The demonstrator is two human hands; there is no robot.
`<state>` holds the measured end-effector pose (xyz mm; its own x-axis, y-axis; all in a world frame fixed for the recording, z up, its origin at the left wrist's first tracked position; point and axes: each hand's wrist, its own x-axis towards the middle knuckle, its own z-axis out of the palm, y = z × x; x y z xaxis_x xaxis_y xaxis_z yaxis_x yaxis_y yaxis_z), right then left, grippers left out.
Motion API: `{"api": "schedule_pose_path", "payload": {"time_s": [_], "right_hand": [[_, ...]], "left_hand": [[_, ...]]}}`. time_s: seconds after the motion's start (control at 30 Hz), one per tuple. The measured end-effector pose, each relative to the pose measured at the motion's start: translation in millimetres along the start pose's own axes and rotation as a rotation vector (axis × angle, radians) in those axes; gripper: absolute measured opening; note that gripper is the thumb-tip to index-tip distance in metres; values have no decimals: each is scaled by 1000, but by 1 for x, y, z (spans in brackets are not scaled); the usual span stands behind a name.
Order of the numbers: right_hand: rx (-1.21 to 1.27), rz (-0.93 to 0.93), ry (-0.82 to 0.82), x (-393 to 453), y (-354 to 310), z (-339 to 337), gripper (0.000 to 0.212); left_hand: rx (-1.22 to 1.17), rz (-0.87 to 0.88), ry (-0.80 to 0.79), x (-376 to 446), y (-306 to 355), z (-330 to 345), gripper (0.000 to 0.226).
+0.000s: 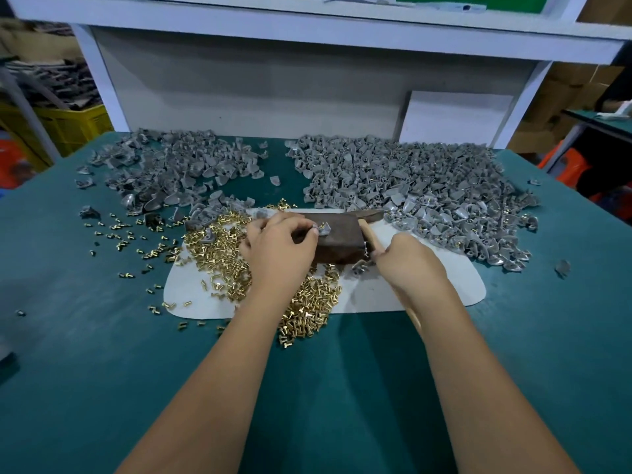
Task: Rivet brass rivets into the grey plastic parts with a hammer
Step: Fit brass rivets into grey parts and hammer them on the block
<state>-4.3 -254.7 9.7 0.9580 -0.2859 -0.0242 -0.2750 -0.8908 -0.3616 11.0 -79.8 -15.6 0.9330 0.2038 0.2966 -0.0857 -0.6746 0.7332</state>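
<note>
Grey part (324, 229) with its rivet sits on the block (337, 239), pinched by my left hand (278, 249); my right hand (408, 263) grips the hammer (371, 217), head just right of it.

The right hand (407, 265) and forearm hide most of the hammer handle (371, 236)

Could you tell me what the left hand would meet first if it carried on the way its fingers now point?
Probably the hammer: the left hand pinches a grey part on the brown block, fingers pointing right toward it, though depth is unclear.
</note>
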Motion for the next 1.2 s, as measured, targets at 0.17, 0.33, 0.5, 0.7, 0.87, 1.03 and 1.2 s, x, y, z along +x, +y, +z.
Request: {"api": "schedule_pose_path", "payload": {"time_s": [0.17, 0.33, 0.5, 0.7, 0.87, 1.03, 1.2], "right_hand": [[-12, -11, -42, -1, -5, -5, 17], [123, -39, 64, -3, -7, -2, 11], [264, -156, 305, -16, -5, -6, 23], [133, -301, 382, -33, -10, -26, 10], [-55, -316, 486, -49, -19, -32, 36], [-51, -294, 397, -57, -16, -17, 51], [2, -282, 500, -62, -21, -7, 54]], "left_hand": [[-3, -11, -9, 3, 1, 1, 8], [-10, -13, 0, 5, 1, 3, 6], [-8, -6, 21, 5, -2, 6, 10], [23, 2, 66, 4, 0, 8, 15], [36, -15, 91, 2, 4, 7, 17], [-13, -31, 93, 1, 5, 7, 12], [-45, -47, 93, 2, 4, 7, 11]]}}
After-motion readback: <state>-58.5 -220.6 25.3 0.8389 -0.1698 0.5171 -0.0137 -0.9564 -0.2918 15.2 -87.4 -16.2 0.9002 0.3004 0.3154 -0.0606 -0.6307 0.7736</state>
